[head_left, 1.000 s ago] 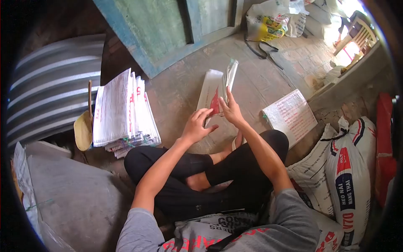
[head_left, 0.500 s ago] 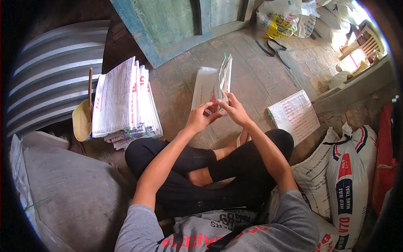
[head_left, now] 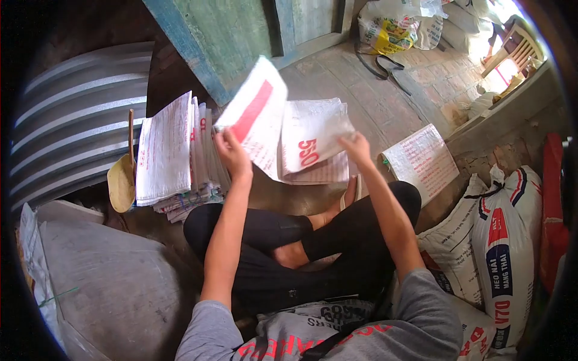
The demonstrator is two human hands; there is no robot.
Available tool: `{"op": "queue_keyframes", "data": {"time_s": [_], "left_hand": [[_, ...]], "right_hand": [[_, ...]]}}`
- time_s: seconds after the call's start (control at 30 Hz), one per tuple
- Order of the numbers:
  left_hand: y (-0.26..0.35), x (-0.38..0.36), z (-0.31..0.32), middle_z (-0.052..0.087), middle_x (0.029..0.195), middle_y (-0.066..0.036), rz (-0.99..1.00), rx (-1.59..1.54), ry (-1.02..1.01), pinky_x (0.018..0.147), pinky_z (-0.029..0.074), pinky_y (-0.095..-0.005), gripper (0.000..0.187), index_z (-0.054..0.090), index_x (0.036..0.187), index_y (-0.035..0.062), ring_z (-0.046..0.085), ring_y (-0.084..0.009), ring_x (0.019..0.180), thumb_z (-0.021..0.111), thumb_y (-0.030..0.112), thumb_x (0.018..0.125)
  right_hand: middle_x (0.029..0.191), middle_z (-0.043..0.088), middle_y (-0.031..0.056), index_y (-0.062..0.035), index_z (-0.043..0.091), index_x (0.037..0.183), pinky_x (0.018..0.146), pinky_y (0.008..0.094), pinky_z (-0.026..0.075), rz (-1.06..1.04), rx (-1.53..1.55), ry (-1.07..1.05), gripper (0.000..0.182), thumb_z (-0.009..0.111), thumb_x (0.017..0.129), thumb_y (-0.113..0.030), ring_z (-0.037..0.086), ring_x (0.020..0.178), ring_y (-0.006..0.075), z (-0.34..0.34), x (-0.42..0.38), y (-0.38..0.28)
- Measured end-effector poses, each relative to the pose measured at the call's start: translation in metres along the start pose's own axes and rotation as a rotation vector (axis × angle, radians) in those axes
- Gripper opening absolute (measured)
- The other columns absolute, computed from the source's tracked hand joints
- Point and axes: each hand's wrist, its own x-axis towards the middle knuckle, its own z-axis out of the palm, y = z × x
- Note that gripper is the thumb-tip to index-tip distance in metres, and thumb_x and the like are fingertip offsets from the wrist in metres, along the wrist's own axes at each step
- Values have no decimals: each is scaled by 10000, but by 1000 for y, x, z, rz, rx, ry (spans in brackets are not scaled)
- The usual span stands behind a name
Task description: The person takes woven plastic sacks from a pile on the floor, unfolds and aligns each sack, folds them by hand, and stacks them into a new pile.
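A white woven plastic sack (head_left: 313,126) is spread open in front of my crossed legs, with "550" in red on its right panel. Its left panel, marked by a broad red band, is lifted and tilted upward. My left hand (head_left: 235,153) has its fingers closed on the lower left edge of that panel. At the opposite side, my right hand (head_left: 356,148) pinches the edge of the right panel. More printed white layers lie under the right panel, close over the floor (head_left: 373,114).
Folded white sacks (head_left: 165,153) are piled at the left beside a yellowish scoop (head_left: 121,183) with a wooden handle. A single folded sack (head_left: 421,165) lies right of my knee. Filled sacks (head_left: 509,240) stand farther right. A blue-green door panel (head_left: 229,42) is ahead.
The upright folded sack between my hands has been opened out flat. My left hand moved left with one panel, and my right hand moved right with the other.
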Motion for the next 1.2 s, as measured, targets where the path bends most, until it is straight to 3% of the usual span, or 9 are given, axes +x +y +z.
{"op": "queue_keyframes", "data": {"time_s": [0.07, 0.2, 0.33, 0.43, 0.63, 0.77, 0.9, 0.97, 1.2], "left_hand": [[21, 17, -14, 627, 1011, -131, -107, -142, 145, 805, 482, -336, 336, 539, 1106, -3, 602, -197, 920, 483, 321, 1037], [29, 48, -41, 546, 1263, -226, -147, -77, 366, 947, 487, -378, 453, 467, 1282, -42, 590, -303, 1117, 403, 343, 1051], [39, 54, -52, 506, 1303, -247, -229, -160, 434, 955, 516, -404, 478, 425, 1312, -55, 587, -334, 1138, 382, 344, 1052], [36, 58, -50, 496, 1325, -244, -215, -90, 462, 970, 514, -415, 506, 438, 1320, -49, 581, -342, 1152, 389, 374, 1046], [17, 62, -39, 548, 1266, -243, -154, -34, 296, 963, 472, -391, 520, 475, 1281, -55, 586, -339, 1115, 422, 400, 1036], [13, 50, -25, 605, 1157, -272, 3, 165, 303, 932, 459, -405, 455, 521, 1226, -69, 604, -355, 1066, 420, 339, 1052], [40, 44, -22, 610, 1137, -276, 128, -8, 444, 906, 467, -401, 362, 518, 1206, -71, 610, -360, 1029, 422, 245, 1057], [69, 41, -17, 613, 1095, -265, 153, -21, 509, 879, 475, -395, 328, 519, 1170, -64, 616, -356, 999, 429, 231, 1057], [151, 37, -14, 625, 958, -210, 286, -57, 394, 805, 493, -387, 326, 544, 1091, -51, 622, -315, 894, 451, 260, 1053]], "right_hand": [[881, 705, 47, -59, 725, 1016, 686, 318, 525, -59, 302, 116, 267, 729, 834, -254, 656, 769, 149, -34, 29, 9], [857, 658, 53, -32, 644, 974, 596, 281, 484, 47, 694, 429, 259, 755, 816, -203, 597, 704, 134, -145, 81, 1], [888, 653, 52, -30, 637, 1003, 663, 277, 486, -27, 269, 900, 239, 717, 795, -116, 598, 746, 126, -251, 106, 12], [893, 652, 55, -31, 643, 1063, 690, 302, 501, -227, 306, 846, 311, 674, 756, -66, 607, 750, 144, -285, 96, 4], [1222, 616, 148, -103, 517, 1341, 933, 294, 461, -157, 20, 829, 657, 593, 700, 20, 606, 1095, 240, -250, 57, -1], [1064, 682, 152, -118, 528, 1340, 889, 344, 490, -125, 127, 504, 623, 572, 735, 21, 643, 1028, 274, -215, 30, -34], [905, 673, 122, -228, 633, 1251, 753, 329, 496, -490, -209, 770, 383, 577, 890, -112, 637, 816, 210, -208, 40, -51], [919, 692, 149, -256, 640, 1241, 792, 350, 503, -329, -180, 741, 415, 565, 880, -63, 667, 873, 253, -210, 16, -104], [1078, 688, 197, -247, 576, 1297, 872, 441, 505, -488, -177, 905, 505, 568, 855, -3, 654, 1021, 384, -219, -3, -175]]}}
